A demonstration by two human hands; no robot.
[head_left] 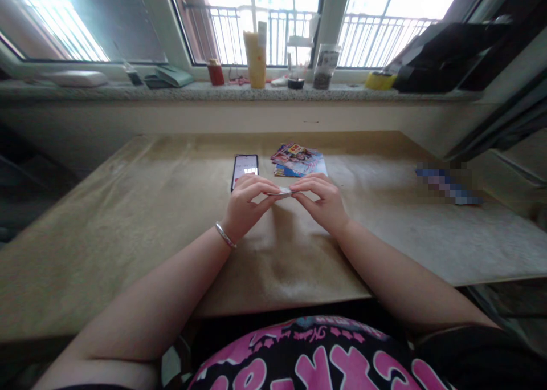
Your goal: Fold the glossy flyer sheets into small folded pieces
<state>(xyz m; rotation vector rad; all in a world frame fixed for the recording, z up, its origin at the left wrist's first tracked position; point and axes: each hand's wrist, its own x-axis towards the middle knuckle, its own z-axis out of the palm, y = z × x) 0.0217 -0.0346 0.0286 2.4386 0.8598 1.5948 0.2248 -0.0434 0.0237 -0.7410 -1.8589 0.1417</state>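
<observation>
Between my two hands, a thin pale card-like piece [284, 192] is held level above the table, seen nearly edge-on. My left hand [250, 200] pinches its left end between thumb and fingers; a bracelet [225, 235] circles that wrist. At the right end, my right hand [320, 199] pinches it the same way. Just beyond the left hand lies a phone [245, 163] with its screen lit, its lower part covered by the fingers. A small pile of colourful printed cards or packets [299, 159] rests behind the right hand.
The table [141, 219] has a tan cover. A blurred bluish strip [448, 186] lies near its right side. Along the windowsill [192, 92] stand a yellow cup [255, 59], a red jar [215, 72], a clear container [325, 68] and a dark bag [444, 59].
</observation>
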